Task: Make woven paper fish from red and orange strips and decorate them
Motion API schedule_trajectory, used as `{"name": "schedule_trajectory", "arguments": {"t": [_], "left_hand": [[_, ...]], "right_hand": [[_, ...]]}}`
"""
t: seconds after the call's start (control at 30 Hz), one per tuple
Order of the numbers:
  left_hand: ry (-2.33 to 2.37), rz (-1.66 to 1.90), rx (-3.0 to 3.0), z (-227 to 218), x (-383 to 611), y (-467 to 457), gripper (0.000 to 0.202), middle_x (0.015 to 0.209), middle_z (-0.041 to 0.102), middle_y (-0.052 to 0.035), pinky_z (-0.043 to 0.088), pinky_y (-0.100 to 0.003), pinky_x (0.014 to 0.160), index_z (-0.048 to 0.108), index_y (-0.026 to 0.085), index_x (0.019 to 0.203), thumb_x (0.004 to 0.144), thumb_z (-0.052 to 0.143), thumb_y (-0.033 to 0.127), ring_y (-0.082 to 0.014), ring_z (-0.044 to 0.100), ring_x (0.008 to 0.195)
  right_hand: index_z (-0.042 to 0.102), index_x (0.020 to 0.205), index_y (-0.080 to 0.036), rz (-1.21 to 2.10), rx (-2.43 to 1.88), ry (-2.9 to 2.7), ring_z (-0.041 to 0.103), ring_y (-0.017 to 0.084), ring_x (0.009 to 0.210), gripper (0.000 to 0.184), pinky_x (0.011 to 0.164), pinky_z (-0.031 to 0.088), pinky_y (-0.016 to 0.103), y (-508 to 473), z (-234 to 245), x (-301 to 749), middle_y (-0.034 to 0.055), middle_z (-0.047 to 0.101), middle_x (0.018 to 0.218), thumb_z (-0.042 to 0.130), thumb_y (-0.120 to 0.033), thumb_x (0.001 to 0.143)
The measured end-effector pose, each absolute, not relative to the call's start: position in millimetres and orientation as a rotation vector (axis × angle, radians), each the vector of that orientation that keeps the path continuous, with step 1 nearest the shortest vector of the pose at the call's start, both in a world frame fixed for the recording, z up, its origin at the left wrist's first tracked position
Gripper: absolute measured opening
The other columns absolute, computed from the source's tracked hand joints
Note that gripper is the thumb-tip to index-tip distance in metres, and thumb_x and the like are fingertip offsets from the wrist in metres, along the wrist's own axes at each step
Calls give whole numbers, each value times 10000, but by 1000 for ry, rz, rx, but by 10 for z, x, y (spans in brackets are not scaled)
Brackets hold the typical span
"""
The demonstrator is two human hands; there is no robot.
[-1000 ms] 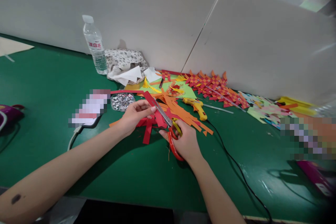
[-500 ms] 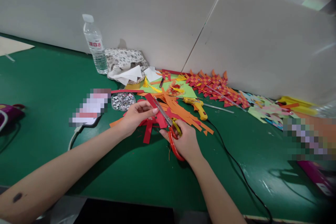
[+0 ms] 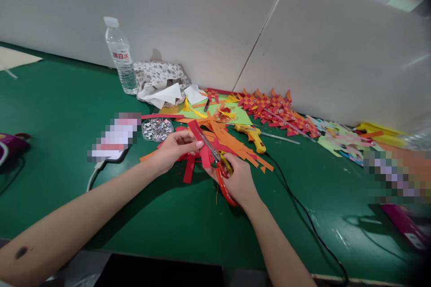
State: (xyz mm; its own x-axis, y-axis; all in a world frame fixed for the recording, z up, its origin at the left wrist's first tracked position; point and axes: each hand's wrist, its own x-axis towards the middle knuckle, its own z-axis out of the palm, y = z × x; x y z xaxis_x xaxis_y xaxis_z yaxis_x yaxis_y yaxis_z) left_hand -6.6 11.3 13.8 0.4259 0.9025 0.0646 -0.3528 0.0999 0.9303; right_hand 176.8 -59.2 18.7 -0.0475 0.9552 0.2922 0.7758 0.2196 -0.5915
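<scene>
My left hand (image 3: 173,149) pinches a red paper strip (image 3: 200,143) above the green table (image 3: 60,112). My right hand (image 3: 235,180) grips red-handled scissors (image 3: 217,161), their blades lying along the strip. Below the hands lie more red strips (image 3: 189,168) and orange strips (image 3: 235,145).
A water bottle (image 3: 120,56) and a patterned cloth (image 3: 158,76) stand by the white back wall. A dish of googly eyes (image 3: 157,128), a yellow glue gun (image 3: 252,136) with a black cord (image 3: 303,215), and woven red-orange paper fish (image 3: 276,110) lie around. A pink object (image 3: 13,143) sits far left.
The scissors have moved slightly up the red strip; both hands have barely shifted.
</scene>
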Motion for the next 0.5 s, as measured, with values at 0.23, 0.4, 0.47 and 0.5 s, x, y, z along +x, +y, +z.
{"name": "schedule_trajectory", "arguments": {"t": [0.23, 0.4, 0.47, 0.5], "left_hand": [[613, 1009, 1055, 168, -65, 97, 156, 671, 657, 23, 474, -165, 571, 680, 151, 750, 670, 775, 244, -53, 571, 559], [636, 1010, 1044, 181, -63, 86, 176, 649, 634, 32, 457, -167, 554, 672, 152, 724, 644, 792, 252, -52, 547, 550], [642, 1013, 1072, 178, -59, 84, 178, 639, 624, 34, 445, -164, 547, 663, 149, 705, 646, 790, 258, -50, 538, 549], [646, 1011, 1094, 177, -55, 82, 178, 632, 619, 35, 439, -164, 545, 657, 147, 693, 650, 787, 261, -49, 534, 548]], "right_hand": [[359, 616, -219, 364, -1591, -1810, 314, 92, 496, 347, 484, 293, 216, -592, 179, 1744, -71, 348, 547, 664, -374, 680], [348, 601, -220, 337, -1594, -1791, 299, 88, 484, 355, 474, 288, 214, -590, 187, 1731, -75, 335, 529, 670, -358, 662], [354, 599, -218, 331, -1595, -1797, 308, 88, 488, 344, 476, 292, 212, -591, 185, 1735, -73, 346, 533, 667, -345, 662], [369, 606, -216, 335, -1597, -1804, 320, 90, 493, 324, 478, 296, 211, -590, 182, 1739, -70, 359, 541, 664, -338, 665]]}}
